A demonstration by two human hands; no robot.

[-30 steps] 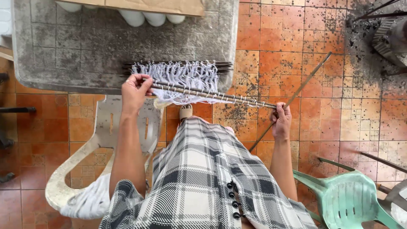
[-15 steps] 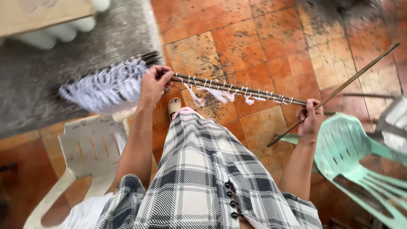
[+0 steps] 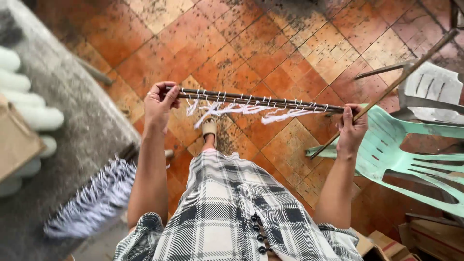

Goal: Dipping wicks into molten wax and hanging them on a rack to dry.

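Note:
I hold a thin dark rod level in front of me, with several short white strings tied along it. My left hand grips its left end. My right hand grips its right end, next to a long thin stick that slants up to the right. Below the rod are my plaid skirt and one sandalled foot.
A grey stone table lies at the left, with a bundle of rods bearing white strings, white cylinders and a cardboard box. Green and white plastic chairs stand at the right on the orange tiled floor.
I have turned to the right, away from the table. The rod came off the bundle and now hangs over the floor; the bundle stays behind on the table at lower left.

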